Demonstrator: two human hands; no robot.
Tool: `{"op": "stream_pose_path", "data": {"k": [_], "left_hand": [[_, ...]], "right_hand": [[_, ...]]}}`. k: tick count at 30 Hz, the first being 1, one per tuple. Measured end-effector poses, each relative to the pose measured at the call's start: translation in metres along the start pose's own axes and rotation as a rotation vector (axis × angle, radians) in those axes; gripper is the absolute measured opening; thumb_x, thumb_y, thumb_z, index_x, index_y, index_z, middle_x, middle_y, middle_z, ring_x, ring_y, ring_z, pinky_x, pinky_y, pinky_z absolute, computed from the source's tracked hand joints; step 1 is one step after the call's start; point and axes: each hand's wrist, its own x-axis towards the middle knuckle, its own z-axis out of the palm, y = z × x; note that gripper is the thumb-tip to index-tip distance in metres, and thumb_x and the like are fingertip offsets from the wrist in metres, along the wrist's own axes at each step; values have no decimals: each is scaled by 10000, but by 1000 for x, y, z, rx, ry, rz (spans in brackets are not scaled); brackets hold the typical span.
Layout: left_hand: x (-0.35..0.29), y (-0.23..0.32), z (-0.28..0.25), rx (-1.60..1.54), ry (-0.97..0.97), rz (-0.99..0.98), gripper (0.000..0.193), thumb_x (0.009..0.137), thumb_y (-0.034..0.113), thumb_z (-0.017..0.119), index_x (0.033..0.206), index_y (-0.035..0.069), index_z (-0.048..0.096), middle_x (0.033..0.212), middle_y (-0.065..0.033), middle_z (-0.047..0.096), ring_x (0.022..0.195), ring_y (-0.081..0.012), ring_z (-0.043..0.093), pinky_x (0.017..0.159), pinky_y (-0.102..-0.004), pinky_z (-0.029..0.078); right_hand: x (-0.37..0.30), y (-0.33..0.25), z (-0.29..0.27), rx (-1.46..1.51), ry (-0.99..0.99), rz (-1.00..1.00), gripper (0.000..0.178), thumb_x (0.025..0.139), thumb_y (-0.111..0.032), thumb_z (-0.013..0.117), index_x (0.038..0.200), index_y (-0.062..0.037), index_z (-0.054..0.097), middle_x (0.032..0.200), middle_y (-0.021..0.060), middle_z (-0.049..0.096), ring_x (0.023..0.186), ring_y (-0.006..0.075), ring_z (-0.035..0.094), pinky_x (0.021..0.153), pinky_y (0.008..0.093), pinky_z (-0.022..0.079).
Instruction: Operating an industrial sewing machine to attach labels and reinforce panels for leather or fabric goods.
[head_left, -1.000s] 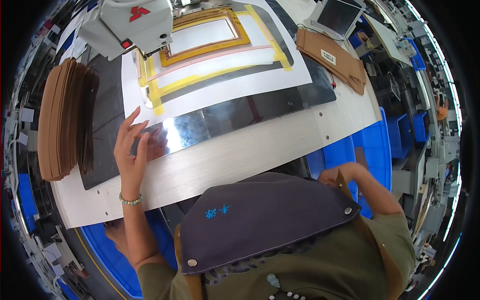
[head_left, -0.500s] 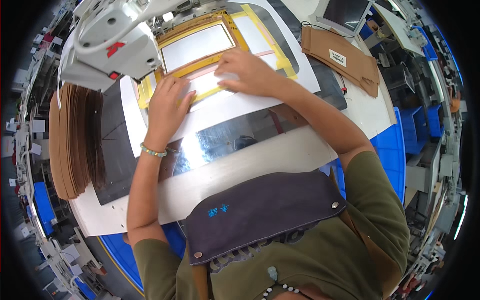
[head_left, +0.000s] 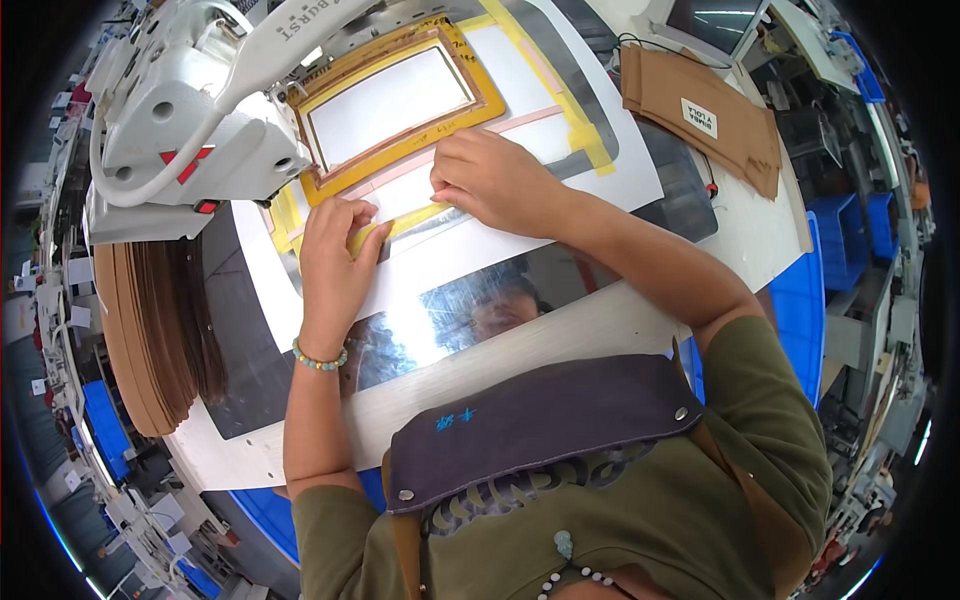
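Note:
A yellow-edged rectangular frame (head_left: 405, 170) with a white middle lies under the machine head, on a larger taped template with yellow tape (head_left: 590, 145) and pale pink strips. Along the template's near side, my left hand (head_left: 338, 260) rests with bent fingers, its thumb held apart from them. To its right, my right hand (head_left: 495, 185) is closed, fingertips curled down against the thumb at the near edge of the frame. What those fingers pinch, if anything, is hidden. Beneath the template spreads a white sheet (head_left: 610, 215), its near edge crossing a shiny metal plate (head_left: 420, 325).
A white machine head (head_left: 205, 110) overhangs the left side, close to my left hand. Stacked brown pieces (head_left: 150, 340) stand at the left. More flat brown pieces (head_left: 735, 140) lie far right, near a screen (head_left: 715, 25). Blue bins (head_left: 790, 320) sit below the table edge.
The view has shifted, bringing more of the machine head into sight. My right hand has drawn slightly toward me, its fingers more curled. The left hand stays by the frame's near left corner.

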Motion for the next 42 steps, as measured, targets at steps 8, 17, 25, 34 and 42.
{"op": "stream_pose_path", "data": {"k": [8, 17, 25, 34, 42], "left_hand": [[1, -1, -3, 43, 16, 59, 155, 878, -17, 790, 1008, -16, 705, 973, -133, 670, 939, -318, 658, 834, -405, 542], [2, -1, 6, 375, 109, 375, 137, 882, 24, 783, 1001, 28, 716, 945, -104, 653, 891, -292, 668, 754, -394, 565], [4, 1, -6, 485, 152, 542, 200, 848, 20, 793, 1036, 23, 726, 924, -77, 635, 791, -260, 659, 678, -382, 555], [-6, -18, -33, 484, 216, 487, 189, 892, 62, 801, 1066, 22, 740, 994, -91, 702, 849, -270, 689, 705, -380, 562], [-9, -58, -56, 522, -140, 121, 600, 992, 313, 750, 1497, 14, 624, 1669, -217, 477, 1530, -482, 418, 1264, -560, 332]], "right_hand": [[-3, -2, -1, -33, 3, 70, 213, 955, -177, 771, 1106, -40, 710, 1131, 109, 694, 1097, 308, 645, 978, 429, 512], [-6, 0, 0, -65, -30, 50, 271, 974, -200, 766, 1179, -28, 725, 1178, 127, 686, 1160, 324, 646, 1024, 439, 530], [14, -8, -4, 41, 34, -28, 345, 1002, -233, 742, 1263, -8, 726, 1273, 153, 724, 1231, 299, 645, 1041, 411, 527], [67, 7, -78, 173, -125, 256, 154, 994, -151, 731, 1043, -21, 799, 918, 76, 787, 843, 122, 714, 788, 286, 559], [135, 52, -26, -64, -307, 223, 200, 925, -123, 713, 1061, -53, 841, 1049, 136, 823, 967, 323, 779, 901, 427, 596]]}}
